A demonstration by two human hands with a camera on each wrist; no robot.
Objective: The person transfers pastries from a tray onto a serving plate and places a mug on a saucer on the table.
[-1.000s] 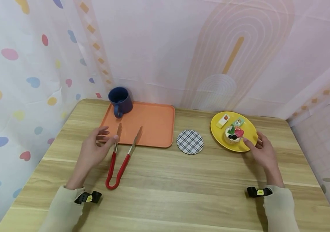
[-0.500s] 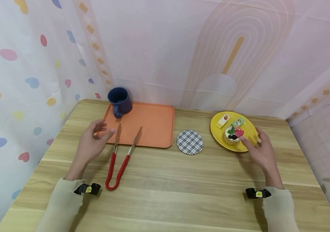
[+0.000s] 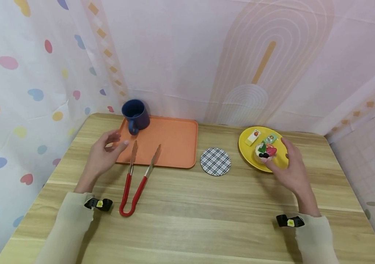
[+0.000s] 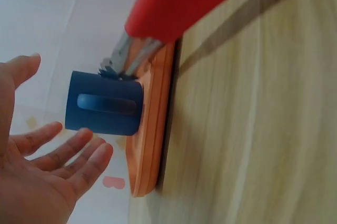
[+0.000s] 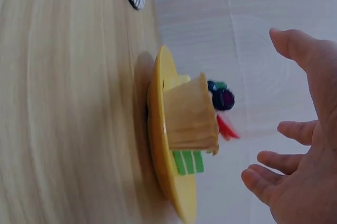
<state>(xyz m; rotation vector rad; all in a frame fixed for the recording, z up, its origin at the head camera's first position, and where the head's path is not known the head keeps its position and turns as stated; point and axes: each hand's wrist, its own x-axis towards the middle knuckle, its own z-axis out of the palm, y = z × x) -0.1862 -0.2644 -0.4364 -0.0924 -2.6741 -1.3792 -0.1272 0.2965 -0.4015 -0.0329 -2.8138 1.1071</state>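
In the head view my left hand (image 3: 99,157) hovers by the near left corner of an orange tray (image 3: 174,143), fingers loosely bent and holding nothing. A dark blue mug (image 3: 140,119) stands upright at the tray's far left, its handle toward me; the left wrist view shows the fingers apart from the mug. My right hand (image 3: 291,172) is over the right side of a yellow plate (image 3: 246,156), thumb and fingers spread beside a fruit-topped cupcake (image 5: 189,116). The right wrist view shows a gap between that hand and the cupcake.
Red-handled tongs (image 3: 126,194) lie spread, their tips over the tray's near edge. A round plaid coaster (image 3: 215,161) lies between tray and plate. A small white pack (image 3: 252,138) and a green one (image 3: 269,138) share the plate. Patterned cloth hangs behind the wooden table (image 3: 187,220).
My right hand has moved left and forward from the plate's right rim to above the plate, beside the cupcake. My left hand has drifted slightly forward and left, closer to the mug.
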